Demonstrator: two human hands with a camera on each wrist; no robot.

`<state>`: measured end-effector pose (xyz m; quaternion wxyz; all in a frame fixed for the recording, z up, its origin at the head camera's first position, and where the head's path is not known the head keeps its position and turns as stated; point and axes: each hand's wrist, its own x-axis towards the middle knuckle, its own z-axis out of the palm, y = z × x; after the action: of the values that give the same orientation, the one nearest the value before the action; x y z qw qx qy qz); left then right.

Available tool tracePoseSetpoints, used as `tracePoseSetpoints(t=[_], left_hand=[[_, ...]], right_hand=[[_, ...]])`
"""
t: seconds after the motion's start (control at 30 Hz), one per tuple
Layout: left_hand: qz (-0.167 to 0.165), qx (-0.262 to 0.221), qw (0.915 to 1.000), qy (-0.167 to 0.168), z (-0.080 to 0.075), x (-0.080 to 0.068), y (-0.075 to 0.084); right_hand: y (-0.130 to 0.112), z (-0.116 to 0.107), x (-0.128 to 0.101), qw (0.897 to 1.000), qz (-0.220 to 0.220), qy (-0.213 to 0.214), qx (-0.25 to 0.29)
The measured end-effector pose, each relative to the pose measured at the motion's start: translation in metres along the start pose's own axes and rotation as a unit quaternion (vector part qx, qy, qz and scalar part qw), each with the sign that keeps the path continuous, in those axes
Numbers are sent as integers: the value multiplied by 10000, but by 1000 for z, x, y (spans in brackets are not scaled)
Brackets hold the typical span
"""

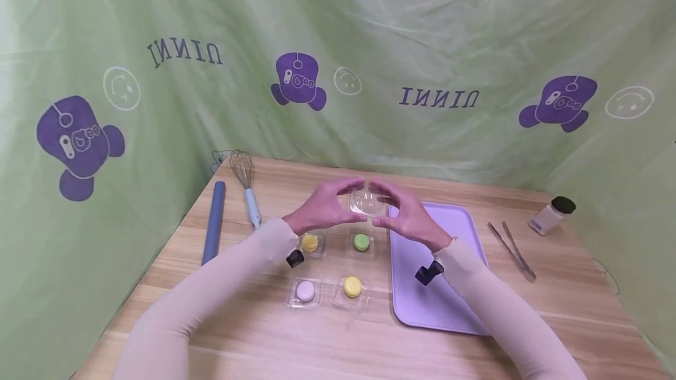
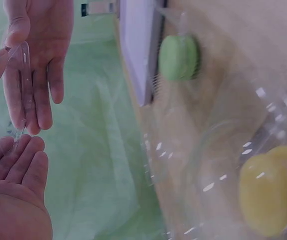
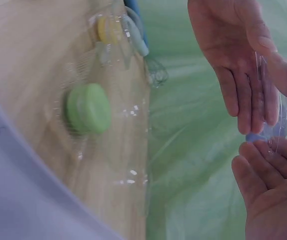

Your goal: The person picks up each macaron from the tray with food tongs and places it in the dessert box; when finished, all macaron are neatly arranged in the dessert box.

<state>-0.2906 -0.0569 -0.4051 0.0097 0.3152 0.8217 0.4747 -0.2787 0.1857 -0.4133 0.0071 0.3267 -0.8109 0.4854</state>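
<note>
You hold a clear shell (image 1: 365, 202) up above the table (image 1: 264, 333), at its far middle, between both hands. It looks empty. Your left hand (image 1: 323, 207) pinches its left edge, thumb on the far side and fingers (image 2: 18, 160) on the near side; your right hand (image 1: 406, 216) pinches the right edge the same way, with its fingers (image 2: 33, 100) nearly straight along the plastic.

Under your hands, four more shells lie on the table in two rows, each with one macaron. In the far row a yellow macaron (image 1: 310, 243) sits left and a green macaron (image 1: 361, 243) right. In the near row a lilac macaron (image 1: 305, 291) sits left and a second yellow one (image 1: 352, 287) right.

Just right of them lies a purple tray (image 1: 422, 304), partly under your right wrist. Further right are tongs (image 1: 511, 249), and a jar (image 1: 551, 214) with a black lid at the far right. At far left lie a whisk (image 1: 246, 189) and a blue rolling pin (image 1: 213, 221).
</note>
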Motion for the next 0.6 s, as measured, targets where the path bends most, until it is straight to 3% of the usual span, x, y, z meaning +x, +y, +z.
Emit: tracePoseSetpoints(t=[0.27,0.6], left_hand=[[-299,569,9954,-711,13,-3,-10],[-912,1364,9771,-1353,27,-9,-19]], right_hand=[[18,11,-17,9991,387,-89,-169],[35,24,-29,9922,536,-494,-1008]])
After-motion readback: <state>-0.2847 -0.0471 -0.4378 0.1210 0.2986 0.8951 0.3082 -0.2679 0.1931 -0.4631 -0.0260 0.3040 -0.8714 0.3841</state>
